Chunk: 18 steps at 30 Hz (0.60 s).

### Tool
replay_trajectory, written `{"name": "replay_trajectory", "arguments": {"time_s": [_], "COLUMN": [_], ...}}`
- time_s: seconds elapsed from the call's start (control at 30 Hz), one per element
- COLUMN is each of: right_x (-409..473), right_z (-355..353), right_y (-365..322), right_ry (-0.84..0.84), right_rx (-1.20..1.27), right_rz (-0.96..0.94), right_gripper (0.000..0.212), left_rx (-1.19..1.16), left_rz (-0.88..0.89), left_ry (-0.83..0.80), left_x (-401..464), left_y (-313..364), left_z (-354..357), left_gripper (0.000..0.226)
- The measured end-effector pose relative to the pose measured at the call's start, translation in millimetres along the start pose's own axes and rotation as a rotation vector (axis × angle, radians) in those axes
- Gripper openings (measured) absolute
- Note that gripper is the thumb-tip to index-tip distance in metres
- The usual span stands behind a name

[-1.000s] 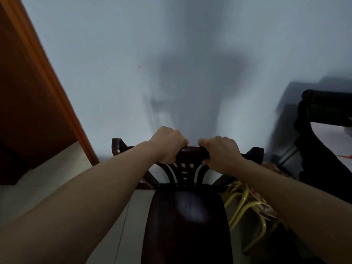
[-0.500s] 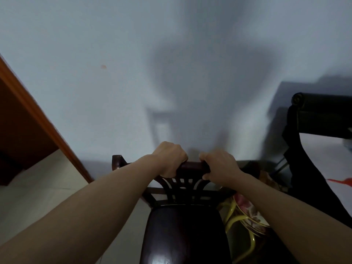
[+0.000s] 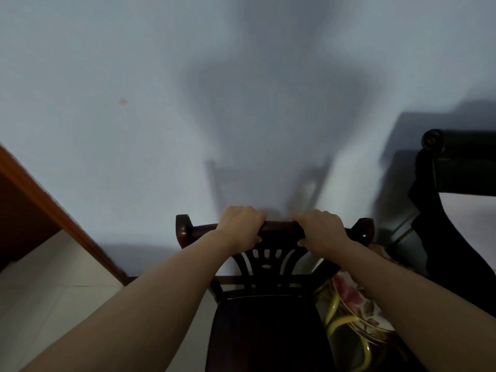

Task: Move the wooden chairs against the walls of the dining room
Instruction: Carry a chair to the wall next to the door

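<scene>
A dark wooden chair (image 3: 268,331) stands right in front of me, its carved backrest facing a pale blue-white wall (image 3: 161,103). My left hand (image 3: 241,226) grips the top rail left of centre. My right hand (image 3: 320,228) grips the same rail right of centre. The backrest's top sits close to the wall; the chair's legs are hidden below the seat.
An orange-brown wooden door frame (image 3: 53,218) runs diagonally at the left, with pale floor tiles (image 3: 53,291) beside it. A yellow-framed stool with a floral cushion (image 3: 354,310) stands just right of the chair. Dark furniture draped with black cloth (image 3: 456,210) fills the right edge.
The chair and both hands have moved closer to the wall and sit lower in view. The door frame has slid left. Both grips are unchanged.
</scene>
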State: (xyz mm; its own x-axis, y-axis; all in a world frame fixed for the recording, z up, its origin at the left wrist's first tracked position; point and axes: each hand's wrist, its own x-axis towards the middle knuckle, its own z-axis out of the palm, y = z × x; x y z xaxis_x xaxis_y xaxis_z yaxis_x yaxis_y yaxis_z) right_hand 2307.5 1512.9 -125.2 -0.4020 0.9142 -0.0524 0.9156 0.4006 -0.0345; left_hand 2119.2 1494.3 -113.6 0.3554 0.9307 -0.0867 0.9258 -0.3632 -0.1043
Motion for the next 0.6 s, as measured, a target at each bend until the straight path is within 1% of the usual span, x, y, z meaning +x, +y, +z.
{"name": "replay_trajectory", "arguments": {"time_s": [0.23,0.43,0.53,0.6], "right_x": [44.6,93.2,117.1,134.9], "right_z": [24.0,43.9,49.5,52.1], "right_y": [49.1,71.5,75.5,77.4], "right_ry": [0.008,0.0,-0.025,-0.061], "right_rx": [0.03,0.134,0.141,0.136], "right_rz": [0.071,-0.021,-0.056,-0.074], "right_gripper": [0.029,0.027,0.025,0.027], "left_rx": [0.025,0.027,0.036,0.038], "left_rz": [-0.112,-0.198,-0.199,-0.205], "left_ry": [-0.024,-0.064,-0.067,-0.069], "left_x": [51.8,100.8,119.3,130.3], "left_y": [-8.8,-24.5,-36.4,-44.7], "left_z": [23.0,37.9,43.3,46.8], "left_gripper": [0.024,0.025,0.023,0.022]}}
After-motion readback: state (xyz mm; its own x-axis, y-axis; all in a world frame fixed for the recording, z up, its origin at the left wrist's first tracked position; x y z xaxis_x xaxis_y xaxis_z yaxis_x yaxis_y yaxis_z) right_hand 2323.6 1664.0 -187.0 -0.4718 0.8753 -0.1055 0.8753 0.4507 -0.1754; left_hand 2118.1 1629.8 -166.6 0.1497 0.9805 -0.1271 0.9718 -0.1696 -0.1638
